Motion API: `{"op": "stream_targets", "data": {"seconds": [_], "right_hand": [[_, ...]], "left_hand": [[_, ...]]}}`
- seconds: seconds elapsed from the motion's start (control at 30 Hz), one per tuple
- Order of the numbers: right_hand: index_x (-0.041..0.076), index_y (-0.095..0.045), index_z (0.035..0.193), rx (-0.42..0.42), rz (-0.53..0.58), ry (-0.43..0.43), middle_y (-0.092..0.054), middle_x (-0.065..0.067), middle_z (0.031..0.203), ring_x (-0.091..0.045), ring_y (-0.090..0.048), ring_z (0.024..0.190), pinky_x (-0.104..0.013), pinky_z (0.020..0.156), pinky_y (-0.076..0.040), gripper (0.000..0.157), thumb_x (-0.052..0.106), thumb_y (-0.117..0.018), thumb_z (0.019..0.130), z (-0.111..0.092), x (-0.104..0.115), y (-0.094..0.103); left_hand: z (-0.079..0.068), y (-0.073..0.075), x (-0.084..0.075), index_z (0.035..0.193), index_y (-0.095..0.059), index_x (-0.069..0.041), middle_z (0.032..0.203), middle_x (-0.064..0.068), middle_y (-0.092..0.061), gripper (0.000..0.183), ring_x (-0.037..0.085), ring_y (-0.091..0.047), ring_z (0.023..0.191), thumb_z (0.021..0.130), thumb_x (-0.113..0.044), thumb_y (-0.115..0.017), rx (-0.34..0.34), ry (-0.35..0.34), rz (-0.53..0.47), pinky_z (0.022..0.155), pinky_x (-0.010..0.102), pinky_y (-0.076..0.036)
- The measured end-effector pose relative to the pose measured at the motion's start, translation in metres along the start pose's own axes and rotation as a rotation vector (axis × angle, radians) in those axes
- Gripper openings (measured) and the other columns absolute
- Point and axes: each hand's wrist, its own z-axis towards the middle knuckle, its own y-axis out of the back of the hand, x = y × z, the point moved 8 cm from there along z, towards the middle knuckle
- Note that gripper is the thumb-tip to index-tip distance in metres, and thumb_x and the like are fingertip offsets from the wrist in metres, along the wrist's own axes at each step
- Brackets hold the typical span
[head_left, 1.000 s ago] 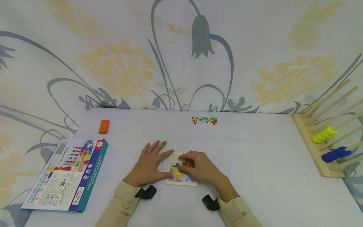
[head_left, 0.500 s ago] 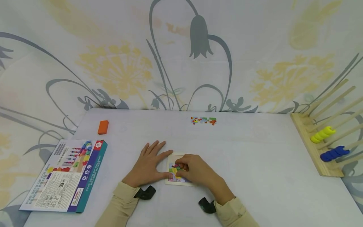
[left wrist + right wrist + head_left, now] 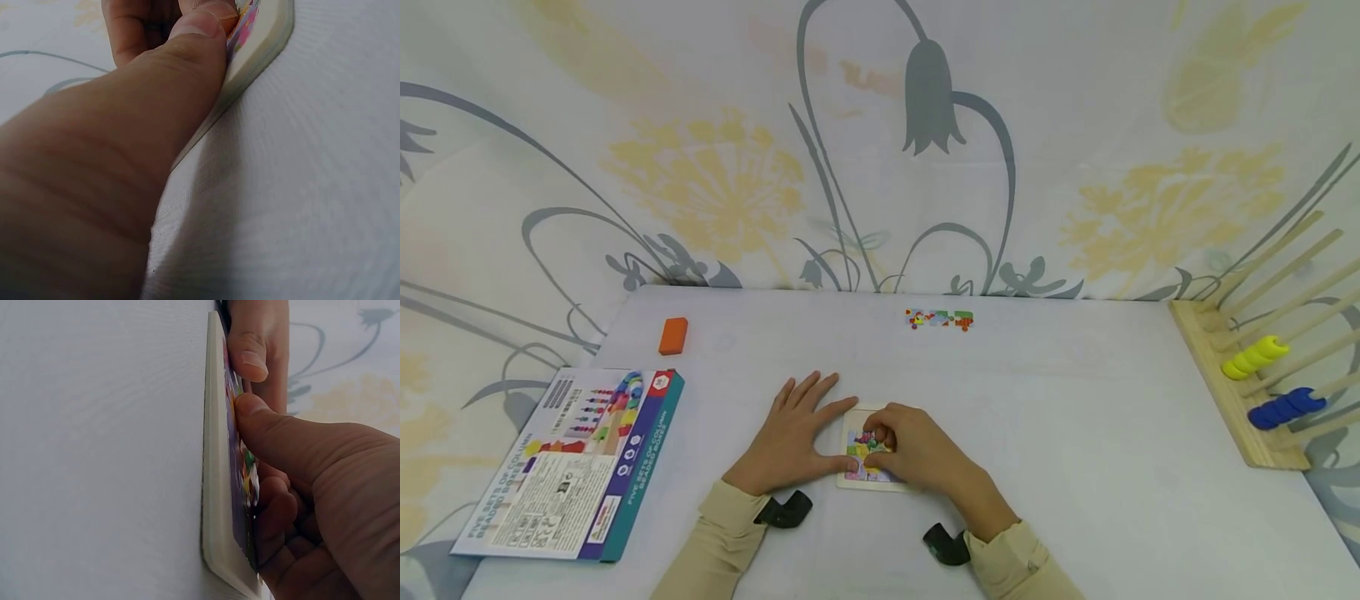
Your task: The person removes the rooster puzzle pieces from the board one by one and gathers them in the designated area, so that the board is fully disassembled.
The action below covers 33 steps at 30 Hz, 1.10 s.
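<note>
A small jigsaw puzzle (image 3: 872, 486) in a pale wooden frame lies flat on the white tabletop, with a colourful picture inside. My left hand (image 3: 793, 437) lies spread at its left side, fingers straight, with the thumb resting on the frame's left part. Over the right half, my right hand (image 3: 928, 454) has its fingers curled and pinches a puzzle piece (image 3: 251, 469) at the picture's surface. That piece looks slightly raised in the right wrist view. The right palm and fingers hide much of the puzzle's right side.
Several loose puzzle pieces (image 3: 939, 319) lie in a row at the back. At left are an orange block (image 3: 673, 336) and a printed toy box (image 3: 565, 467). A wooden peg rack (image 3: 1240, 392) with yellow and blue beads stands at the right.
My right hand has shifted slightly left and lower over the puzzle, its thumb and fingertips now farther into the picture. My left hand has stayed in place.
</note>
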Motion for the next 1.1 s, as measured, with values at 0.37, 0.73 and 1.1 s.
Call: {"op": "stream_targets", "data": {"seconds": [0.37,0.73,1.1], "right_hand": [[0.013,-0.069,0.107,0.023,0.069,-0.044,-0.061,0.009,0.085,-0.004,-0.054,0.076,-0.020,0.069,-0.048,0.021,0.015,-0.080,0.089,-0.0011,-0.0058,-0.0002],[0.010,-0.072,0.113,0.026,0.061,-0.039,-0.060,0.009,0.085,-0.004,-0.052,0.077,-0.019,0.069,-0.048,0.034,0.021,-0.085,0.084,-0.0003,-0.0059,-0.0014],[0.008,-0.073,0.111,0.028,0.050,-0.059,-0.062,0.008,0.086,-0.004,-0.053,0.075,-0.018,0.068,-0.048,0.025,0.017,-0.081,0.088,-0.0005,-0.0029,-0.0014]], "left_hand": [[0.0007,0.0001,0.0001,0.149,-0.053,-0.028,0.166,0.009,-0.033,0.085,0.036,-0.022,0.157,0.077,-0.067,-0.076,0.001,0.006,-0.003,0.127,0.060,-0.012],[0.0012,0.0008,0.0001,0.150,-0.053,-0.028,0.166,0.009,-0.033,0.084,0.035,-0.023,0.157,0.078,-0.065,-0.077,0.005,0.010,0.005,0.127,0.060,-0.013],[0.0001,0.0018,-0.0010,0.149,-0.054,-0.027,0.166,0.009,-0.034,0.082,0.036,-0.023,0.157,0.079,-0.063,-0.078,0.012,0.020,0.007,0.127,0.060,-0.014]]}}
